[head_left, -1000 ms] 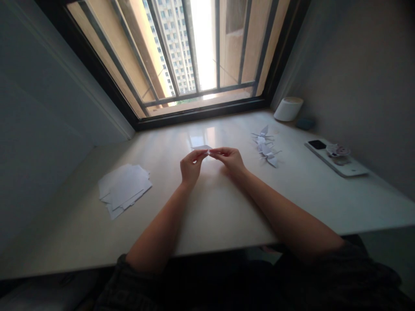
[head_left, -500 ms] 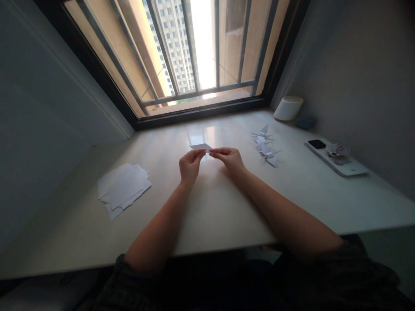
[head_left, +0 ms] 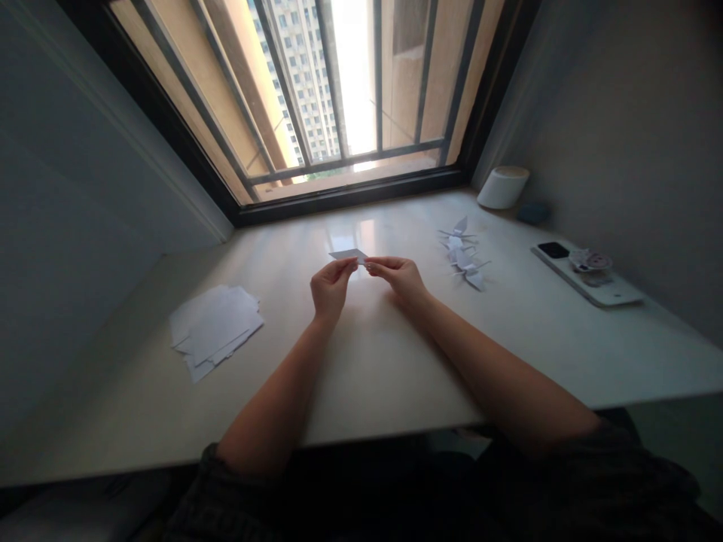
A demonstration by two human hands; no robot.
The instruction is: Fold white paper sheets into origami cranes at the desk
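Both of my hands meet over the middle of the pale table (head_left: 367, 369), pinching a small folded piece of white paper (head_left: 349, 255). My left hand (head_left: 330, 287) grips its near left part with curled fingers. My right hand (head_left: 398, 275) pinches the right end between thumb and fingertips. The paper sticks out flat to the far left of my fingers, lifted a little above the tabletop. How it is folded is too small to make out.
A loose stack of white sheets (head_left: 216, 329) lies at the left. Several folded paper cranes (head_left: 463, 254) sit to the right of my hands. Farther right lie a white phone-like slab (head_left: 587, 276), a white cylinder (head_left: 502, 187) and a barred window (head_left: 339, 98).
The folded paper has tipped slightly so more of it shows beyond my left fingers. My hands have barely shifted.
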